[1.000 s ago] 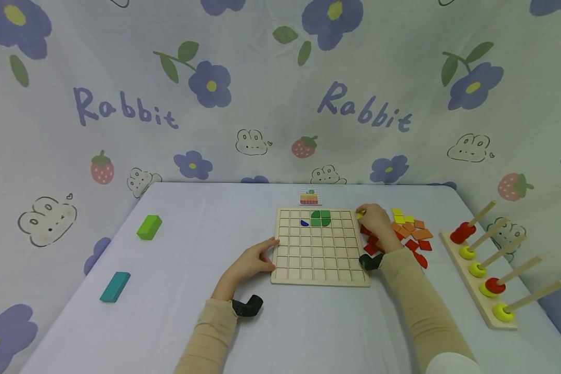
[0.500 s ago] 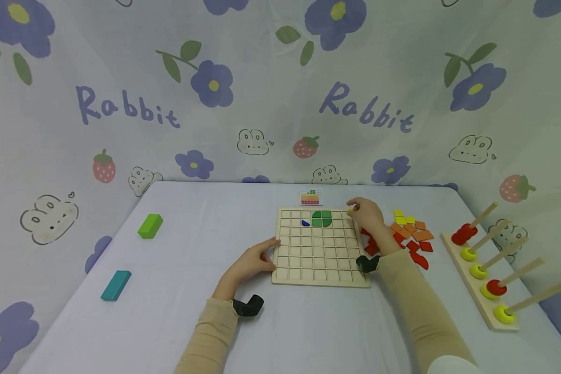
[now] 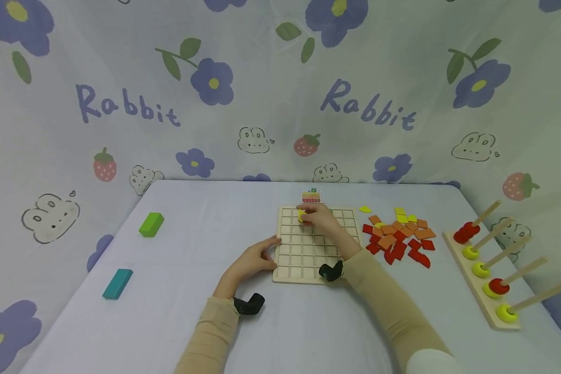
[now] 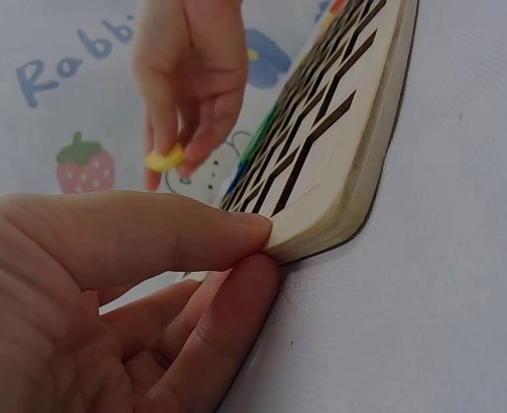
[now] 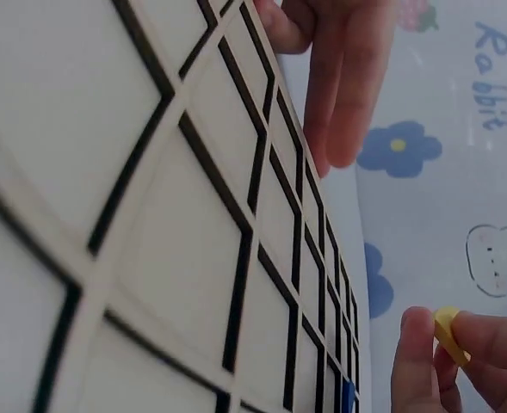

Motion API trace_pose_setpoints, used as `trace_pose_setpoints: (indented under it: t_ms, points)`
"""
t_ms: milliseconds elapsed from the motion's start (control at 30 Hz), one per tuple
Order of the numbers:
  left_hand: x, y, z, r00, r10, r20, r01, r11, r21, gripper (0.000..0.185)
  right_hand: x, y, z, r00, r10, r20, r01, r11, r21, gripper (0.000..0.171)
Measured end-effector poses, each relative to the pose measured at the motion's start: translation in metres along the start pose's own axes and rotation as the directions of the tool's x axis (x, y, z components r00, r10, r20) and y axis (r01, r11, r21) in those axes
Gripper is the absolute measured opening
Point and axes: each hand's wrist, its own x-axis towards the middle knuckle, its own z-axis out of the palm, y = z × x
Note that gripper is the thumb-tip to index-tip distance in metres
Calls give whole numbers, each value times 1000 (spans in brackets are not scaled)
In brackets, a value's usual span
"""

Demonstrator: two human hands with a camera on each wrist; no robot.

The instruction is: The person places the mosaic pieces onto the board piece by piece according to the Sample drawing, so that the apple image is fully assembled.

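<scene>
Head view: our right hand [image 3: 320, 221] had moved from the loose tile pile [image 3: 397, 236] to over the square wooden grid board's [image 3: 308, 259] top rows, pinching a small yellow tile [image 3: 301, 215] w/ fingertips; placement looked near. Left hand [image 3: 252, 259], fingers relaxed, pressed the board's left edge.

Matt wood board [image 3: 308, 249], cloth tbl cover [image 3: 168, 311]

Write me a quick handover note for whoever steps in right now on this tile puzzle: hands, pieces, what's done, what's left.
Left hand steadies the grid board at its left edge.
Right hand pinches a yellow tile over the board's far rows, not yet seated.
Loose tiles lie right of the board; pattern card lies behind it.
Done: little, most cells bare. Left: seat this tile, fill the rest.
</scene>
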Motion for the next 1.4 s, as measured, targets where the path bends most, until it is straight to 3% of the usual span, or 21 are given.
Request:
trace_pose_setpoints:
  t_ms: [133,233,333,433,533,733,900,1000,1067,1233,1400]
  points:
    - [1,1,0,1000,1,10,-1,1000,6,68,7,0,13,1000,8,23,-8,1000,-14,31]
    - [2,1,0,1000,13,18,-13,1000,2,68,13,2,18,998,-49,26,53,984,-173,22]
    - [3,1,0,999,23,23,-23,1000,-5,67,19,6,21,992,-113,58,126,919,-373,15]
    - [4,0,0,999,24,21,-24,1000,0,67,21,8,23,983,-146,108,181,847,-500,12]
    - [4,0,1,1000,19,16,-19,1000,14,68,21,8,25,978,-157,135,207,801,-562,10]
    - [4,1,1,1000,16,12,-16,1000,10,68,21,7,28,978,-174,113,204,716,-667,11]
    - [4,0,2,1000,17,8,-17,1000,16,67,20,9,31,975,-190,112,212,668,-713,10]
    - [4,-1,2,1000,26,9,-26,1000,18,67,19,10,32,971,-211,113,228,665,-712,9]
    - [4,-1,2,1000,25,12,-25,1000,17,67,18,10,32,971,-213,108,227,680,-697,9]
    - [2,0,1,1000,6,16,-6,1000,17,67,12,9,24,977,-201,77,204,753,-626,15]
    - [-1,2,-1,1000,-10,-6,10,1000,23,68,5,6,-3,978,-207,-3,174,829,-531,21]
